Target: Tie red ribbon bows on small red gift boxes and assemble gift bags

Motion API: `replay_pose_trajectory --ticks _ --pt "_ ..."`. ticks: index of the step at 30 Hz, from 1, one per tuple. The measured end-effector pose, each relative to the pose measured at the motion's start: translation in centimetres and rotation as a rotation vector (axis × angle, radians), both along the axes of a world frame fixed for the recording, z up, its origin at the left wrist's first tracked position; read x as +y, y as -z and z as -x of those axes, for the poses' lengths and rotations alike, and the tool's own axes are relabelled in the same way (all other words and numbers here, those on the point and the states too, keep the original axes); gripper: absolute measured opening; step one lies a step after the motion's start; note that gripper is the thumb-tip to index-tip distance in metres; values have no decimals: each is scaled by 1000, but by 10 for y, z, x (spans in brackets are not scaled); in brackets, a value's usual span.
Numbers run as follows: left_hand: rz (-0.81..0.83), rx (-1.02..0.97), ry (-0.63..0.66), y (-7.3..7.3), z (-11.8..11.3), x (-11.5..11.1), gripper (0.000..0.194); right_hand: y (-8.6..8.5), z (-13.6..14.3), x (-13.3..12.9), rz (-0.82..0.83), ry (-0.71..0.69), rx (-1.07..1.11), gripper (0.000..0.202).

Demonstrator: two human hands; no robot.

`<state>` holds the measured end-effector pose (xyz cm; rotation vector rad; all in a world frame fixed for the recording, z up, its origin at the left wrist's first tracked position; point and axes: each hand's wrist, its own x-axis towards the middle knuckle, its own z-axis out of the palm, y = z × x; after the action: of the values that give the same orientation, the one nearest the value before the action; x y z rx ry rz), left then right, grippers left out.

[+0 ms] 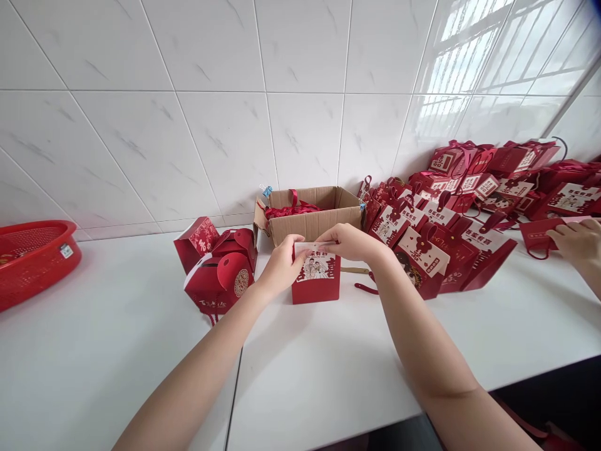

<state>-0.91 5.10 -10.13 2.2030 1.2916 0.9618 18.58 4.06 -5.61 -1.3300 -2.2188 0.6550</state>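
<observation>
A red gift box [315, 290] with a white printed front panel stands upright on the white table. My left hand [284, 262] grips its upper left edge, fingers closed. From the right, my right hand [350, 243] bends over the top rim, its fingertips pressed on the box and partly hidden. Just behind sits an open cardboard box [310, 224] holding red ribbons [295, 209]. Loose strap pieces [366, 288] lie right of the gift box.
Several folded red boxes [220, 275] stand to the left, near a red plastic basket [37, 269]. Many finished-looking red gift boxes [425, 254] crowd the right side. Another person's hand [580, 241] holds a red piece at far right. A tiled wall [216, 144] rises behind.
</observation>
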Motion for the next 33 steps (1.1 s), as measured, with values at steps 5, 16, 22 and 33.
replay_pose_trajectory --ticks 5,16,22,33 --pt "1 -23 22 1 1 2 27 -1 1 -1 -4 1 -9 27" --pt "-141 -111 93 2 -4 2 22 -1 0 1 -9 7 -67 24" --pt "-57 -179 104 3 -5 2 30 -2 0 0 -35 50 -69 14" --pt "40 -128 81 -2 -2 9 34 -4 -21 -1 63 42 -64 31"
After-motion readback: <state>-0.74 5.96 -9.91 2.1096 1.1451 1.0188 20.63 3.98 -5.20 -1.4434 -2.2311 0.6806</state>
